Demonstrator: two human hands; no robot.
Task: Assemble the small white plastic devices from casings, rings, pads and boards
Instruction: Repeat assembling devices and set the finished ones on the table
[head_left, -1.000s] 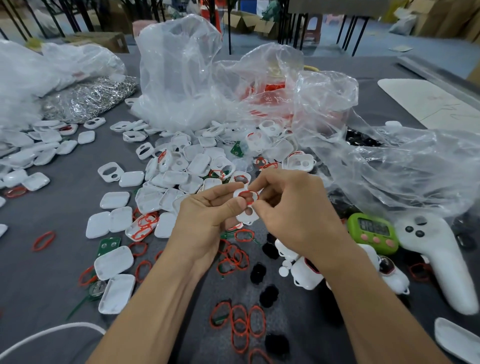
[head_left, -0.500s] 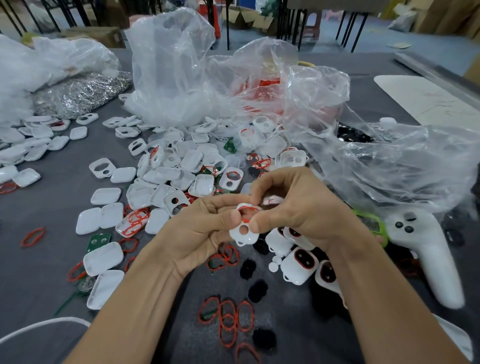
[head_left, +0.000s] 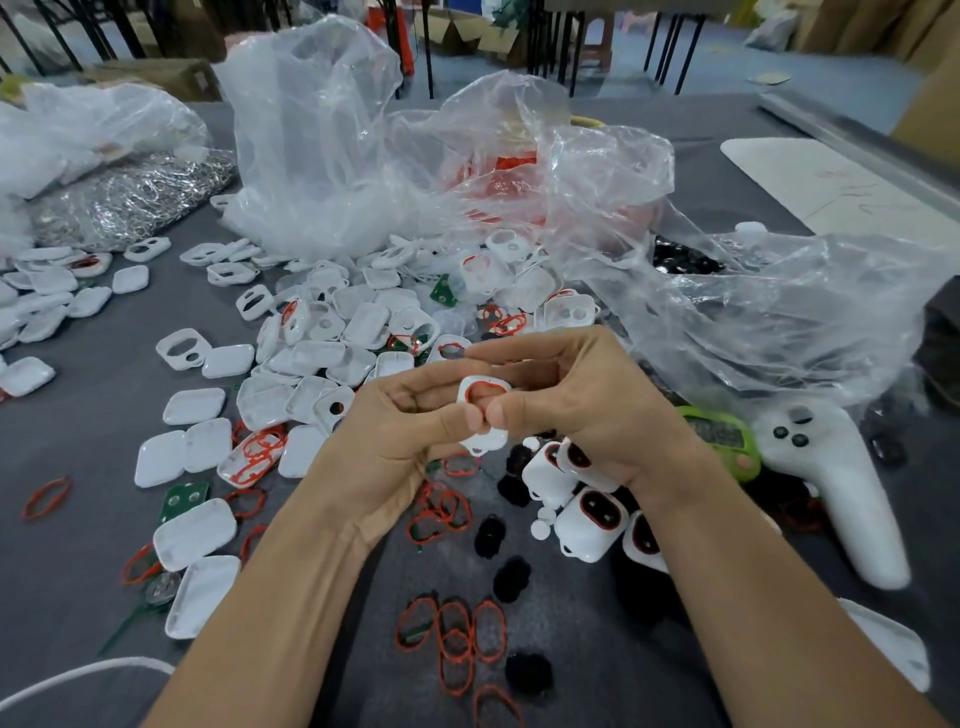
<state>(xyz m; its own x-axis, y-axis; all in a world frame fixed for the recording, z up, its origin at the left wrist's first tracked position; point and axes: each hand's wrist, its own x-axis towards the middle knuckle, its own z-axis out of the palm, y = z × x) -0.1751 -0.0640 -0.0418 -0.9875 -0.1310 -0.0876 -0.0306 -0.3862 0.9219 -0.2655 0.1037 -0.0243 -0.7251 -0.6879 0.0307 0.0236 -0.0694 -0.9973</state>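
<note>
White casing (head_left: 487, 440) with two openings sits at the centre of the head view, raised above the grey table (head_left: 78, 545) and held between both hands. A red ring (head_left: 485, 385) lies in the rim of its upper opening. The left hand (head_left: 400, 441) comes in from the lower left, its thumb and curled fingers pinching the casing's left side. The right hand (head_left: 587, 410) comes in from the lower right and pinches the right side, thumb tip beside the left thumb on the casing's face and forefinger stretched out above.

Just below the right wrist stands a cluster of finished devices (head_left: 587, 519). Loose red rings (head_left: 457, 639) lie at lower centre, with black pads (head_left: 511, 571) scattered among them. A heap of white casing halves (head_left: 332, 358) spreads over the centre left, and a green board (head_left: 183, 500) lies at its lower edge. At right are a green timer (head_left: 719, 434) and a white controller (head_left: 841, 483). Crumpled clear bags (head_left: 322, 135) fill the upper middle, and a pile of metal rings (head_left: 130, 197) lies at upper left.
</note>
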